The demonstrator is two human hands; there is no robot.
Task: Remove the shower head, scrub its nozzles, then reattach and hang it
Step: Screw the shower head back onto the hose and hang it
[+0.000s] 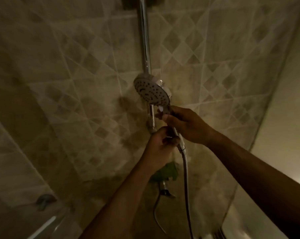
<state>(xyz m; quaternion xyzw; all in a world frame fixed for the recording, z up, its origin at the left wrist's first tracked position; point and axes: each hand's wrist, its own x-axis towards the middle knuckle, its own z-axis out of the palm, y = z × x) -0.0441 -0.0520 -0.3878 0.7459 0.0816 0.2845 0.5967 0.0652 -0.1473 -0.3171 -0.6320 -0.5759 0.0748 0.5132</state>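
Note:
A round chrome shower head (151, 91) with dark nozzles faces me in front of the vertical chrome rail (144, 40). My right hand (185, 124) grips its handle just below the face. My left hand (160, 144) is curled round the lower end of the handle, near the hose nut (181, 147). The metal hose (186, 178) hangs down from there and loops low on the wall. The rail's lower bracket is mostly hidden behind my hands.
Beige patterned wall tiles (76, 83) surround the rail. Below my left hand are a green object (165, 173) and a chrome tap lever (166, 192). A small hook or fitting (44, 200) sits low on the left wall. A glass screen edge (266, 118) stands to the right.

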